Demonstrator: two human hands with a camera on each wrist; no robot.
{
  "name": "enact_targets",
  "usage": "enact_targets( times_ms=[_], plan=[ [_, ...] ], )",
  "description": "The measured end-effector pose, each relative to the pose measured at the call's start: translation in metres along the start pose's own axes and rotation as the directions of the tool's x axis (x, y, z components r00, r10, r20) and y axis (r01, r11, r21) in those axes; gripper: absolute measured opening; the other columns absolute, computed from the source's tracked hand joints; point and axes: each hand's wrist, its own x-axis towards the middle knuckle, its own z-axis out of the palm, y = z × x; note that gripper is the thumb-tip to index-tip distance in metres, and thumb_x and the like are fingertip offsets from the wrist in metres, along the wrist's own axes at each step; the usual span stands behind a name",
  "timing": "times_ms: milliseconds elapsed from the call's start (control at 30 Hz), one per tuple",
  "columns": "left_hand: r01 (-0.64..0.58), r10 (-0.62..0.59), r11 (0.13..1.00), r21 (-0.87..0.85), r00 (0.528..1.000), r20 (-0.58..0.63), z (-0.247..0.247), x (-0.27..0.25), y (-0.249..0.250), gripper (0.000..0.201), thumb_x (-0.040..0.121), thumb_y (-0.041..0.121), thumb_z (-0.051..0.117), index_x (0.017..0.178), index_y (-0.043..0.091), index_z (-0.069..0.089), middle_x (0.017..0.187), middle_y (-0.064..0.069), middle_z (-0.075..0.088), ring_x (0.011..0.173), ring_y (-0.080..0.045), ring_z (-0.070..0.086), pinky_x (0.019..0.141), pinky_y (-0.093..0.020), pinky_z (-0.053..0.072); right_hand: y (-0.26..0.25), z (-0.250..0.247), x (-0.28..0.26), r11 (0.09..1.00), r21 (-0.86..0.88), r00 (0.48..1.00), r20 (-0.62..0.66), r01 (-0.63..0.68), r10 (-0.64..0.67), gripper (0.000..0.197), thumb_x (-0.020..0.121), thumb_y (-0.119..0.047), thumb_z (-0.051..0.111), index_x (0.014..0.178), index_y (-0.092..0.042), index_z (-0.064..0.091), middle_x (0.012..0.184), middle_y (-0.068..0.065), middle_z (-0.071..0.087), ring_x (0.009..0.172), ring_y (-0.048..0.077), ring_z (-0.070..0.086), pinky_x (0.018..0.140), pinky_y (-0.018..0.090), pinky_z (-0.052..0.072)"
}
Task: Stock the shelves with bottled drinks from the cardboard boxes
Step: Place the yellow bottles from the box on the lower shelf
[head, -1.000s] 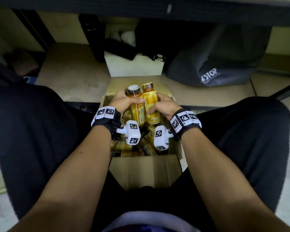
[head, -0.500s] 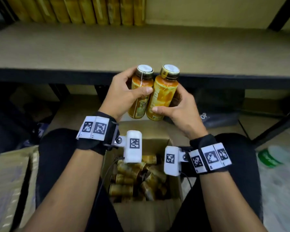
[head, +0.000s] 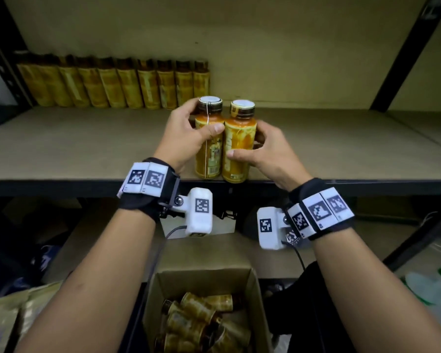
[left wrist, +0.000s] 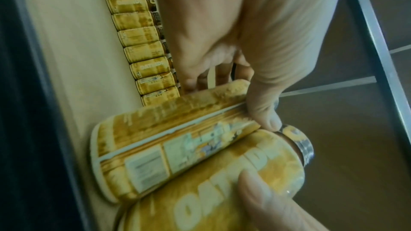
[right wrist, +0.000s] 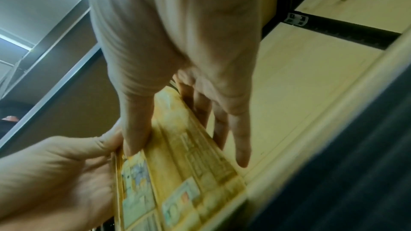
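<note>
Two orange bottled drinks stand side by side at the front edge of the wooden shelf (head: 87,149). My left hand (head: 186,135) grips the left bottle (head: 209,159) (left wrist: 155,147), thumb across its front. My right hand (head: 265,149) grips the right bottle (head: 237,146) (right wrist: 177,155) from its right side. A row of several matching bottles (head: 117,85) (left wrist: 142,59) lines the shelf's back left. Below me an open cardboard box (head: 252,289) holds several more bottles (head: 196,324) lying on their sides.
The shelf board stretches bare to the right of the held bottles (head: 341,143). Black metal uprights (head: 402,57) frame the shelf. A lower shelf holds a white box (head: 224,225). Another cardboard box (head: 5,319) sits at lower left.
Both hands lifted the two bottles out of the box and up over the shelf's front edge; the bottles now stand at the front of the board. My view tilted upward.
</note>
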Motion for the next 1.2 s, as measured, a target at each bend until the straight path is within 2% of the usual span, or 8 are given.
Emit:
enact_targets(
  times_ms=[300, 400, 533, 667, 833, 933, 1033, 1200],
  plan=[
    [0.255, -0.262, 0.959, 0.125, 0.964, 0.048, 0.001, 0.088, -0.005, 0.061, 0.079, 0.009, 0.075, 0.135, 0.020, 0.051, 0.120, -0.004, 0.066, 0.110, -0.020, 0.061, 0.097, -0.044, 0.049, -0.010, -0.011, 0.082, 0.927, -0.326, 0.975, 0.055, -0.185, 0.214, 0.070, 0.062, -0.021, 0.090, 0.123, -0.022, 0.055, 0.113, -0.004, 0.066, 0.104, 0.019, 0.062, 0.091, 0.046, 0.055],
    [0.243, -0.254, 0.935, 0.258, 0.967, 0.009, 0.007, 0.125, -0.014, 0.060, 0.074, 0.008, 0.080, 0.129, 0.016, 0.057, 0.117, -0.003, 0.067, 0.108, -0.021, 0.063, 0.096, -0.044, 0.050, -0.004, -0.015, 0.119, 0.869, -0.449, 0.966, 0.047, -0.208, 0.256, 0.065, 0.058, -0.028, 0.092, 0.115, -0.023, 0.061, 0.113, -0.004, 0.069, 0.104, 0.019, 0.064, 0.095, 0.043, 0.053],
    [0.215, -0.247, 0.852, 0.478, 0.969, 0.003, 0.011, 0.178, -0.033, 0.067, 0.063, 0.033, 0.085, 0.124, 0.020, 0.060, 0.119, 0.002, 0.067, 0.107, -0.020, 0.064, 0.095, -0.041, 0.051, 0.007, -0.016, 0.165, 0.780, -0.561, 0.956, -0.076, -0.277, 0.285, 0.070, 0.056, -0.039, 0.091, 0.116, -0.020, 0.061, 0.117, 0.004, 0.068, 0.104, 0.026, 0.065, 0.092, 0.041, 0.054],
    [0.082, -0.174, 0.716, 0.693, 0.983, 0.063, 0.021, 0.213, -0.034, 0.053, 0.080, 0.024, 0.075, 0.128, 0.010, 0.057, 0.130, -0.008, 0.060, 0.117, -0.026, 0.057, 0.093, -0.028, 0.043, 0.026, -0.015, 0.198, 0.767, -0.571, 0.956, -0.154, -0.292, 0.250, 0.064, 0.066, -0.039, 0.084, 0.118, -0.017, 0.054, 0.121, 0.009, 0.062, 0.107, 0.031, 0.062, 0.087, 0.037, 0.052],
    [0.044, -0.181, 0.579, 0.814, 0.980, 0.076, 0.024, 0.258, -0.047, 0.053, 0.094, 0.037, 0.057, 0.139, 0.012, 0.044, 0.145, -0.010, 0.045, 0.129, -0.029, 0.046, 0.106, -0.035, 0.037, 0.039, -0.020, 0.242, 0.749, -0.574, 0.944, -0.187, -0.330, 0.273, 0.055, 0.071, -0.036, 0.080, 0.115, -0.016, 0.052, 0.120, 0.009, 0.060, 0.108, 0.031, 0.060, 0.080, 0.033, 0.048],
    [0.029, -0.100, 0.604, 0.796, 0.994, 0.039, 0.027, 0.280, -0.057, 0.041, 0.090, 0.040, 0.057, 0.123, 0.015, 0.055, 0.129, -0.010, 0.057, 0.117, -0.031, 0.055, 0.099, -0.037, 0.043, 0.043, -0.020, 0.264, 0.754, -0.570, 0.945, -0.194, -0.326, 0.262, 0.041, 0.073, -0.035, 0.076, 0.101, -0.019, 0.050, 0.113, 0.009, 0.064, 0.094, 0.029, 0.063, 0.078, 0.035, 0.052],
    [-0.007, -0.026, 0.578, 0.816, 0.999, 0.026, 0.032, 0.292, -0.061, 0.022, 0.089, 0.036, 0.055, 0.100, 0.017, 0.060, 0.113, -0.011, 0.063, 0.110, -0.032, 0.058, 0.097, -0.042, 0.045, 0.044, -0.017, 0.285, 0.768, -0.553, 0.946, -0.187, -0.325, 0.265, 0.040, 0.077, -0.034, 0.073, 0.107, -0.017, 0.054, 0.111, 0.009, 0.065, 0.092, 0.028, 0.063, 0.074, 0.034, 0.051],
    [-0.010, 0.015, 0.489, 0.872, 1.000, 0.004, 0.029, 0.313, -0.080, 0.053, 0.094, 0.047, 0.049, 0.137, 0.017, 0.043, 0.142, -0.009, 0.045, 0.131, -0.030, 0.042, 0.113, -0.042, 0.030, 0.053, -0.014, 0.314, 0.766, -0.549, 0.942, -0.220, -0.335, 0.254, 0.050, 0.082, -0.034, 0.070, 0.122, -0.014, 0.049, 0.121, 0.012, 0.059, 0.108, 0.033, 0.060, 0.078, 0.034, 0.048]
  ],
)
